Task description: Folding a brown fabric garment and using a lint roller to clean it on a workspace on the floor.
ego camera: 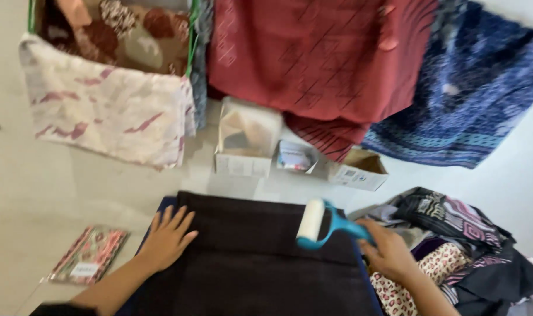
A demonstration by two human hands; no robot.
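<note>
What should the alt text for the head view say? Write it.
A person's right hand holds a blue-handled lint roller on a dark cloth, which the left hand presses flat. Patterned fabrics hang behind and lie heaped at right.

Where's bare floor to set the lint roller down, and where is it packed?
Free: pale floor left of the dark cloth, between the hanging pink-patterned cloth and the flat packet. A narrower strip runs between the cardboard boxes and the cloth's far edge. Crowded: right side, the fabric pile beside the right hand holding the lint roller. Left hand rests flat on the cloth.
</note>
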